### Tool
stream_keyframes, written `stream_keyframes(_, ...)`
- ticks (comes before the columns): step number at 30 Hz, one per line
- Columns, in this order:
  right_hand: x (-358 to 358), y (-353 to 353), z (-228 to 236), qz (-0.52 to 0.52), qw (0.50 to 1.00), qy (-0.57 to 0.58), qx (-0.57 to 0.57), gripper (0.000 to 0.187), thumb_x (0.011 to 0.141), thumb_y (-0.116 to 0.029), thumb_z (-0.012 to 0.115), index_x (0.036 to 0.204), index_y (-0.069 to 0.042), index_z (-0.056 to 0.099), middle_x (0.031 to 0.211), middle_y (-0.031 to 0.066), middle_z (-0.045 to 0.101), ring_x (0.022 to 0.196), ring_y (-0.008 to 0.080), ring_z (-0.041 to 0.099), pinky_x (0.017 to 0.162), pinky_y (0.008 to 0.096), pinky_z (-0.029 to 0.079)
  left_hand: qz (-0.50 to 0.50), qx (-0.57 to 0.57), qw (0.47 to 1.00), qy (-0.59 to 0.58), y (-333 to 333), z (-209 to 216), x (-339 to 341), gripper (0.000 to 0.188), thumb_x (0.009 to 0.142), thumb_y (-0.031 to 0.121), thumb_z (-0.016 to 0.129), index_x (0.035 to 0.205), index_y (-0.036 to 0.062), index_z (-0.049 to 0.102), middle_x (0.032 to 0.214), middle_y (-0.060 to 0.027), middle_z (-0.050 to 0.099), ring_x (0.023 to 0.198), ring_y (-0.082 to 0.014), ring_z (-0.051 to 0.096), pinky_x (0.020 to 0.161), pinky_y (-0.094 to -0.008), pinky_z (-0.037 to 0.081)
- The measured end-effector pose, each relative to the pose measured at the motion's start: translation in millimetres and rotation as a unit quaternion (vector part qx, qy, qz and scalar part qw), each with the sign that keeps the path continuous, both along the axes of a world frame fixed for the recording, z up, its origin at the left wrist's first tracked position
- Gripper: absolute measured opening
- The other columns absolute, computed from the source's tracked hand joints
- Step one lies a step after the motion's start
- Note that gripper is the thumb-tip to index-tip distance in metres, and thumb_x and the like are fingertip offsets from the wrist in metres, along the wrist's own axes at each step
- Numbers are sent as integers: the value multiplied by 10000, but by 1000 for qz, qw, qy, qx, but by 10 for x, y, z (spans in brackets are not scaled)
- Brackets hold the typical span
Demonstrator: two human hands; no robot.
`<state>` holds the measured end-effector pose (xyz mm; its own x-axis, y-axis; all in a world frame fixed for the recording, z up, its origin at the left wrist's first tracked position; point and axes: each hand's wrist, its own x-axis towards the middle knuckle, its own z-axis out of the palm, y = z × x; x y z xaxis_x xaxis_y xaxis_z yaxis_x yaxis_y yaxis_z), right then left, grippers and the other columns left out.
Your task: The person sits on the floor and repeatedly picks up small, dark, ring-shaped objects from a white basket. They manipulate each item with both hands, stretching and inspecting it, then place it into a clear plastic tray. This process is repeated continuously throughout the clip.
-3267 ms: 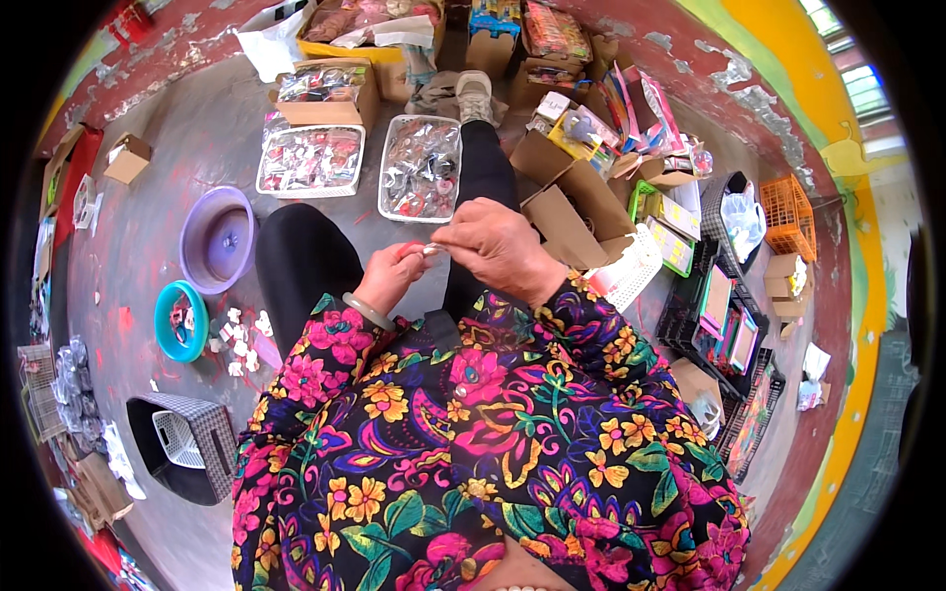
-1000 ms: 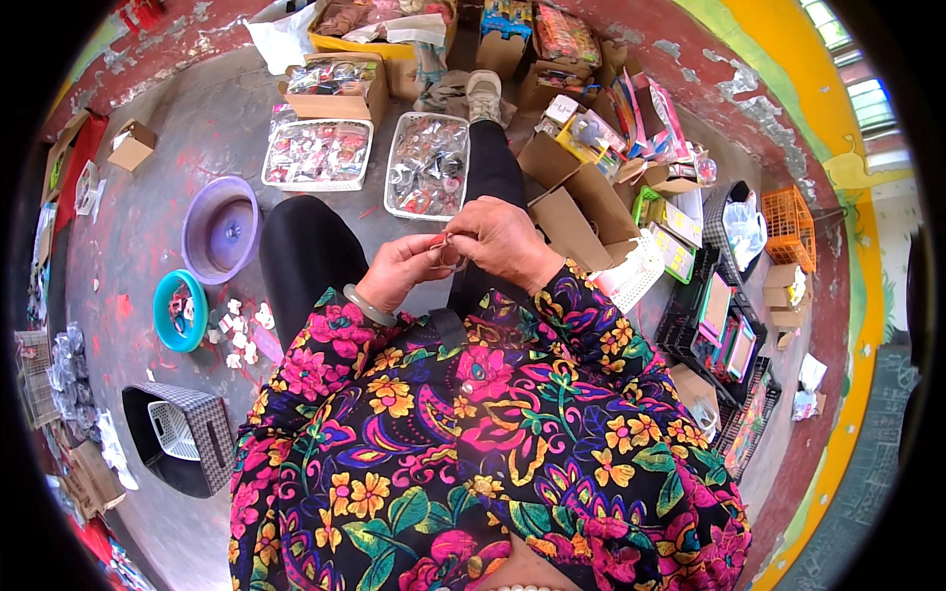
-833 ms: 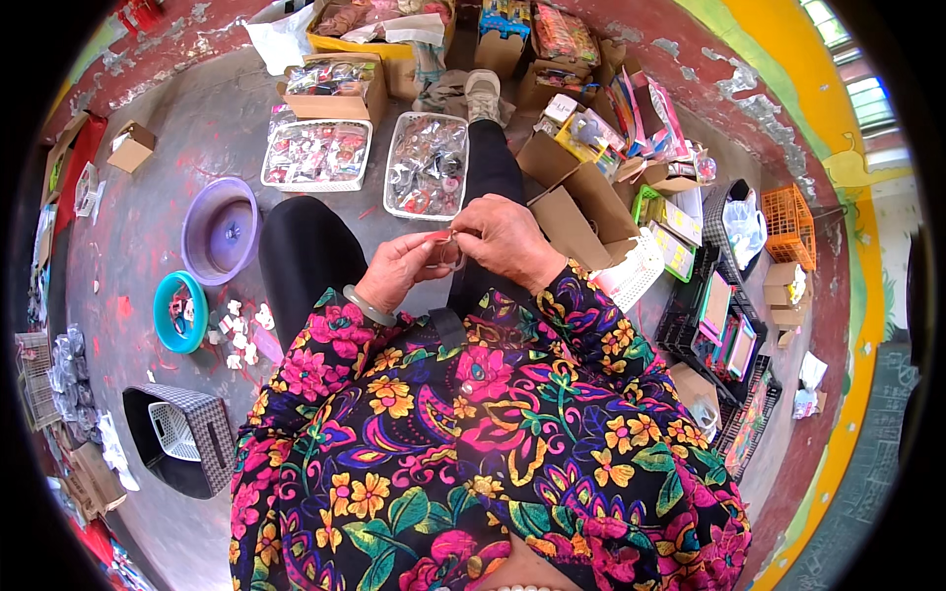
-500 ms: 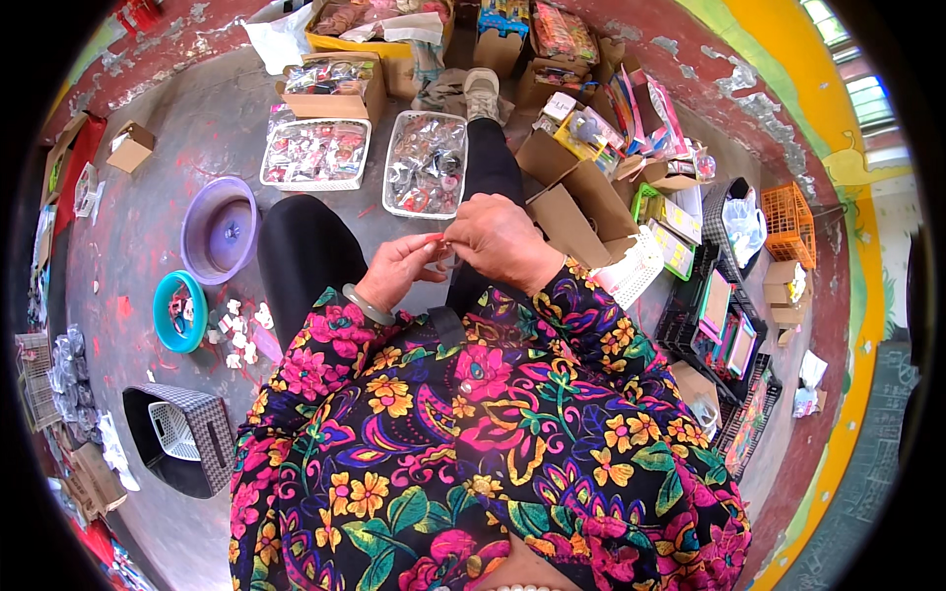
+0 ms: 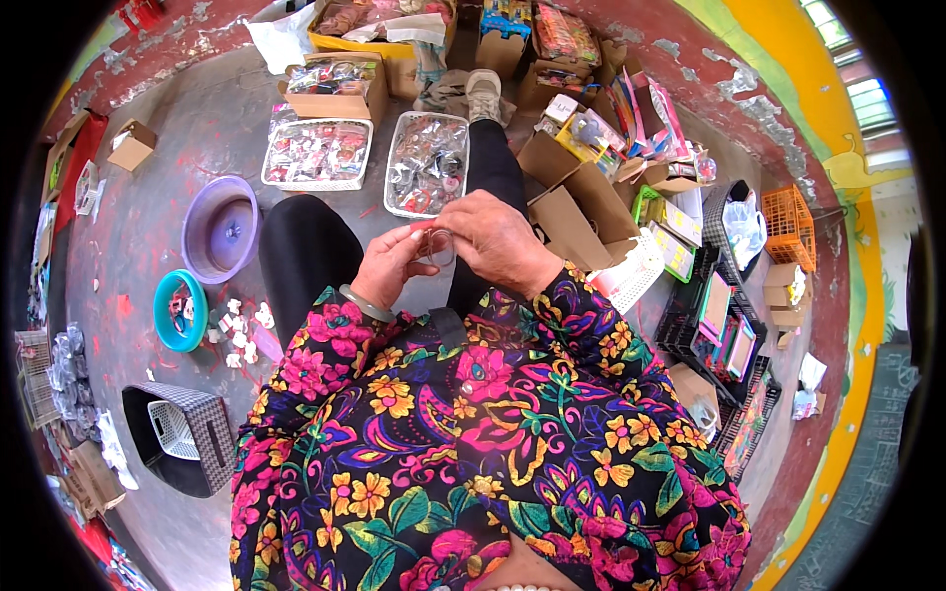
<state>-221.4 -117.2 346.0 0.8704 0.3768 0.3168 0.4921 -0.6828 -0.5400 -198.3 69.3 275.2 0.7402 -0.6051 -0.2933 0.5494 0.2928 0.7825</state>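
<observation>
Thin pale loop (image 5: 441, 248) is held at the fingertips of both hands, on the person's side of the long white basket (image 5: 393, 163), which is the landmark for all places here. Something red shows at its upper end; I cannot tell if it belongs to the loop. The left hand (image 5: 386, 266) keeps its thumb and fingers narrow around the loop. The right hand (image 5: 498, 241) has bent fingers, nearly closed, and pinches it from the other side; their exact contact is partly hidden. So the loop lies between the two hands.

The long white basket contains many small things in clear bags. Just to its left stands the second white basket (image 5: 315, 184), filled with similar bags, red and pink. Behind that one, the cardboard box (image 5: 313, 106) is full of packaged things. To the left of the landmark and nearer to the person is the purple basin (image 5: 219, 236); nearer again, the teal basin (image 5: 200, 320) holds small red and white pieces. Beside it, pale pieces (image 5: 236, 338) lie on the floor. To the landmark's right stands the open carton (image 5: 562, 225).
</observation>
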Motion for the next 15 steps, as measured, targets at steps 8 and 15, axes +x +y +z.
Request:
stream_keyframes(8, -56, 2, -63, -5, 998, 32, -57, 244, 699, -193, 610, 928, -118, 650, 1296, 156, 414, 1261, 341, 320, 945, 480, 335, -13, -24, 1000, -13, -2, 5, -5, 305, 926, 191, 447, 1158, 11, 528, 1067, -91, 602, 963, -182, 592, 688, -282, 528)
stream_keyframes(15, -26, 6, -145, 2, 998, 54, -33, 243, 702, -215, 616, 922, -120, 653, 1297, 179, 406, 1260, 356, 315, 941, 505, 339, -18, -11, 1000, -22, 0, -25, -12, 310, 926, 192, 446, 1163, 8, 524, 1069, -90, 602, 906, -171, 612, 660, -274, 531)
